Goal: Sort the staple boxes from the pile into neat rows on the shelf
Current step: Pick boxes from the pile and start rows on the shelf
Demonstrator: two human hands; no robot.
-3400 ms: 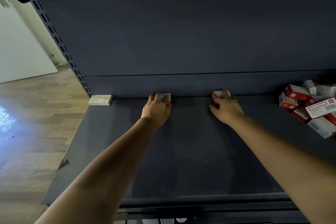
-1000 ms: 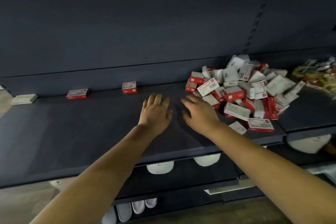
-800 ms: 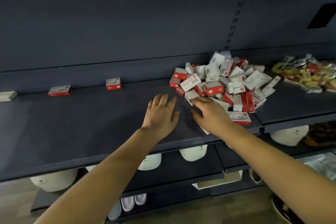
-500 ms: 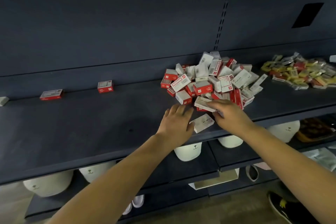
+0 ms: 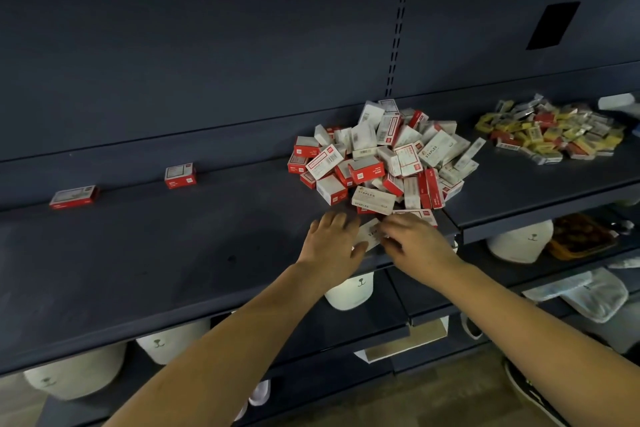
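"STAPLES" is printed on a white box (image 5: 373, 199) at the pile's (image 5: 381, 152) near edge and on another white box (image 5: 437, 149) toward its right. Print on the other boxes is too small to read.

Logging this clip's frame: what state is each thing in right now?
Pile of red-and-white staple boxes: jumbled, unsorted.
White staple box at the pile's near edge: between both hands, touched.
Two red staple boxes at the shelf's back: lying flat, spaced apart.
Left hand: fingers on the white box.
Right hand: fingers curled at the box.
Yellow-and-red packet heap: untouched.
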